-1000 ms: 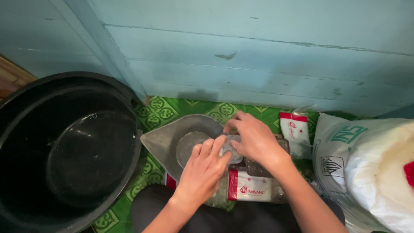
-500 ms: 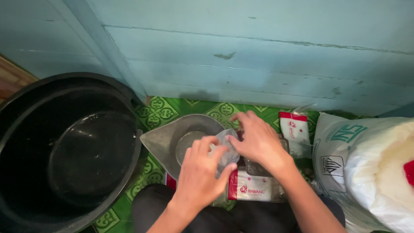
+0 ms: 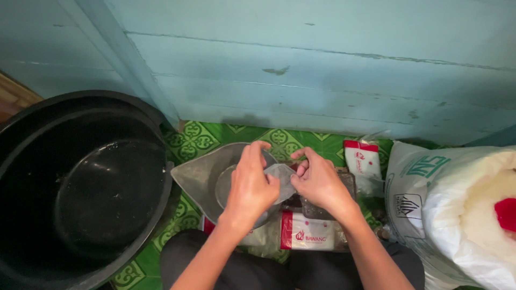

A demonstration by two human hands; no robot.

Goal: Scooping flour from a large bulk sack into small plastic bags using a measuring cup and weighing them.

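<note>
My left hand [image 3: 251,185] and my right hand [image 3: 319,180] meet over a grey metal scoop-shaped pan [image 3: 196,176] on the green patterned floor mat [image 3: 188,140]. Between the fingers of both hands is a small clear plastic bag [image 3: 281,179], pinched at its two sides. The left hand covers most of the pan's round inner bowl. Under and behind the hands lie clear packets with red-and-white labels [image 3: 306,234].
A large black tub [image 3: 80,188] fills the left side. A white sack [image 3: 457,209] of white grains with a red scoop [image 3: 505,214] stands at the right. Another red-and-white packet [image 3: 362,159] leans by the pale blue plank wall [image 3: 322,70].
Both hands have risen off the packets and come together over the pan; the small clear bag is now held up between them.
</note>
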